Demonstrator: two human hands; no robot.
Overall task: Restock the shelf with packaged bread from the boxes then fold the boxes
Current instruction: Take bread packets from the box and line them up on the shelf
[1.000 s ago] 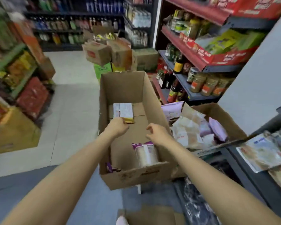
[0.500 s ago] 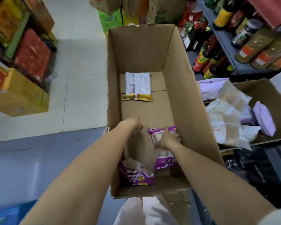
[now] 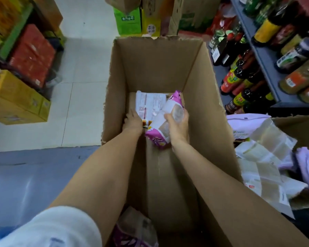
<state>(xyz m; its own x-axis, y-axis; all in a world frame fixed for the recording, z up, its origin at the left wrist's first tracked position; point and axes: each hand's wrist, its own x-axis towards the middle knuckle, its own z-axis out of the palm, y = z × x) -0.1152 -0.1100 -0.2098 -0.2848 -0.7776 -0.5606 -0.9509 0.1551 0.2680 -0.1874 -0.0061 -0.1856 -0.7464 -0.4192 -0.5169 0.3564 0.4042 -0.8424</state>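
Head view, looking straight down into a tall open cardboard box [image 3: 161, 68] standing at centre frame on a shop floor: both bare arms reach inside it. At centre, the right hand [image 3: 178, 122] grips a pink-and-white bread packet [image 3: 161, 129] by its clear upper end, fingers curled round it, the packet tilted and lifted off the box bottom. Just left of it, the left hand [image 3: 132, 120] reaches down to a white flat packet [image 3: 150, 104] lying face down on the box floor; its fingers lie at that packet's lower left edge, and whether they have closed on it cannot be told. Another purple-trimmed packet [image 3: 134, 229] lies at the bottom edge of the frame, near the box's closest wall, partly hidden by the left arm and its white sleeve [image 3: 52, 229]. At right of frame, a second open box [image 3: 296, 125] holds a loose heap of white and lilac bread packets [image 3: 262, 154]. Upper right, grey shelves [image 3: 268, 59] carry bottles and jars of sauces. Upper left, red and yellow cartons [image 3: 21, 82] stand along the pale tiled floor [image 3: 82, 82], and more cartons sit at top centre beyond the box
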